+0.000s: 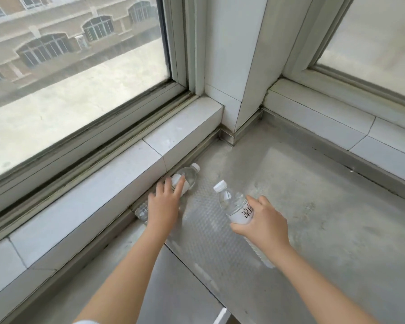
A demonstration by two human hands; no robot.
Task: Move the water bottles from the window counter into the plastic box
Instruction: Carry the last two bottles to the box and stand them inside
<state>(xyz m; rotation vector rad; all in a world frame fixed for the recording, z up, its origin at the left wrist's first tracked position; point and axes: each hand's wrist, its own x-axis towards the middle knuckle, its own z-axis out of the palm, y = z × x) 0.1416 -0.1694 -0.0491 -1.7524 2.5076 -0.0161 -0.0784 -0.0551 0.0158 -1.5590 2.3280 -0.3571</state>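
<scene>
A clear water bottle (234, 202) with a white cap and white label is lifted off the grey window counter (313, 206), gripped around its label by my right hand (262, 220). A second clear bottle (188, 176) lies on its side against the tiled ledge, cap pointing toward the corner. My left hand (165, 202) rests over its lower part with fingers spread on the label; the bottle's base shows beside my wrist. Whether the fingers have closed around it I cannot tell. No plastic box is in view.
A white tiled ledge (117, 183) runs along the left under a large window (75, 66). A white pillar (236, 66) fills the corner, with another ledge and window on the right. A textured clear mat (211, 230) covers part of the counter.
</scene>
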